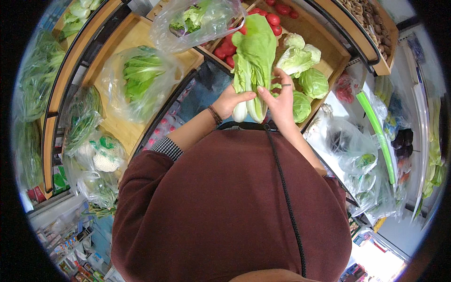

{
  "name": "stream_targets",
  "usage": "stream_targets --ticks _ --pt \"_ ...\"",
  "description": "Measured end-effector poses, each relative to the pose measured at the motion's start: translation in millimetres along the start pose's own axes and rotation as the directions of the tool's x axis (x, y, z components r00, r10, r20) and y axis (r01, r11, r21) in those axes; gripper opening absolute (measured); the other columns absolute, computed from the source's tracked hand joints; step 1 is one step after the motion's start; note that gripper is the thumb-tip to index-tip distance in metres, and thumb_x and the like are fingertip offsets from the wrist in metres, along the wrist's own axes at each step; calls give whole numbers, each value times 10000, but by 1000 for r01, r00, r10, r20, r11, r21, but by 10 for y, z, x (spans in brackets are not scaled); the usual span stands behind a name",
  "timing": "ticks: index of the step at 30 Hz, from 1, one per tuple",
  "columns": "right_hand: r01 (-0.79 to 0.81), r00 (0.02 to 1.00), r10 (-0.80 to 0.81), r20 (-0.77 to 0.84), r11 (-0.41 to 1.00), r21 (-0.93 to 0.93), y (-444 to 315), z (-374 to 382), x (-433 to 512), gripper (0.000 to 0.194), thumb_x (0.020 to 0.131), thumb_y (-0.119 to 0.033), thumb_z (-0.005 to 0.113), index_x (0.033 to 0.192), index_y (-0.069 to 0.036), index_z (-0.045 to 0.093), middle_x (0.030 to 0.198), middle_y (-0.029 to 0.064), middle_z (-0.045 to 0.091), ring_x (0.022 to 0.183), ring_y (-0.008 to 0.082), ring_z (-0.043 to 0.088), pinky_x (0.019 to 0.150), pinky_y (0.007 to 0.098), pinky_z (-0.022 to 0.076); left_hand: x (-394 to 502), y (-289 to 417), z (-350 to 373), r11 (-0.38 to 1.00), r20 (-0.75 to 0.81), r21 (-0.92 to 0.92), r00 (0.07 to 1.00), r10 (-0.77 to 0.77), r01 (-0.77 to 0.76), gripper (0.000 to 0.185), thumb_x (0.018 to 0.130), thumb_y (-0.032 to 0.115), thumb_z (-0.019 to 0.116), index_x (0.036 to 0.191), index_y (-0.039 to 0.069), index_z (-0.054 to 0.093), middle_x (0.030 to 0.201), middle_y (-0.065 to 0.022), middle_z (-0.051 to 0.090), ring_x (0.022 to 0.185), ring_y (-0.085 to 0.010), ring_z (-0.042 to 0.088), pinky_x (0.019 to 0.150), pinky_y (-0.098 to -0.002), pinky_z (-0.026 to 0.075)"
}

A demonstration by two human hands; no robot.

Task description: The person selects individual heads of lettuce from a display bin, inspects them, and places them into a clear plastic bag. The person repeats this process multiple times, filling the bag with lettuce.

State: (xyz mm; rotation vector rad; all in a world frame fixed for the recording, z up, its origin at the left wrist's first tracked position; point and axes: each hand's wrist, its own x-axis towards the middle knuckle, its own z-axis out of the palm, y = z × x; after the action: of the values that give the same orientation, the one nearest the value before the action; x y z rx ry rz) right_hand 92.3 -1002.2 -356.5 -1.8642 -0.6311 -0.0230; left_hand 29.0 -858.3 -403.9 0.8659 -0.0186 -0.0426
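Note:
Between my two hands is a head of long leafy greens (259, 46), its white stalk ends towards me and its leaves pointing away. My left hand (234, 100) holds it from the left, thumb across the pale stalks. On the other side my right hand (282, 97), with a ring on one finger, grips it near the base. Tomatoes (225, 49) lie in a wooden bin behind the greens. To the right are a pale leafy head (297, 56) and two round green cabbages (313, 83), close to my right hand.
On the left wooden shelf (135, 30) lies a plastic bag of leafy greens (141, 75). Another bag with lettuce (192, 23) sits at the top. Bagged vegetables (366, 158) cover the white surface at right. Ginger-like roots (377, 28) fill the upper right bin.

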Motion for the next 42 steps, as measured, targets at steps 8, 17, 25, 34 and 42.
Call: stream_targets --ticks 8,17,25,34,42 --pt "-364 881 460 108 515 776 101 29 203 265 915 -157 486 1150 -34 484 1099 66 552 1000 163 520 880 291 405 -150 8 -69 999 -90 5 995 -51 52 520 824 61 570 1298 22 360 1204 -108 520 1087 -220 528 925 -364 430" --pt "-378 862 455 224 282 882 163 8 170 330 941 -184 415 1244 -55 394 1266 59 456 1174 192 420 988 363 327 -214 -40 -212 993 -125 -98 989 -74 62 528 807 82 564 1293 20 365 1194 -124 531 1072 -233 542 913 -364 445" --pt "-307 890 413 194 228 924 276 -63 200 330 939 -235 434 1244 -112 414 1263 35 482 1135 211 474 943 388 387 -175 -17 -280 990 -140 -131 988 -69 50 513 828 178 532 1281 -2 371 1182 -137 533 1069 -249 546 931 -373 431" --pt "-669 736 383 559 537 513 361 217 53 483 904 -312 518 1251 0 394 1164 93 521 978 152 532 825 291 445 -108 113 -348 991 -103 -135 994 -29 15 600 777 331 607 1244 6 417 1139 -135 564 1015 -242 576 895 -374 459" --pt "-640 698 292 654 664 387 259 691 162 264 917 -240 512 1067 -23 504 931 21 594 835 86 556 718 230 450 -509 334 -638 982 -476 -28 867 150 -186 528 775 108 624 1254 39 414 1162 -71 545 1041 -208 543 892 -339 444"
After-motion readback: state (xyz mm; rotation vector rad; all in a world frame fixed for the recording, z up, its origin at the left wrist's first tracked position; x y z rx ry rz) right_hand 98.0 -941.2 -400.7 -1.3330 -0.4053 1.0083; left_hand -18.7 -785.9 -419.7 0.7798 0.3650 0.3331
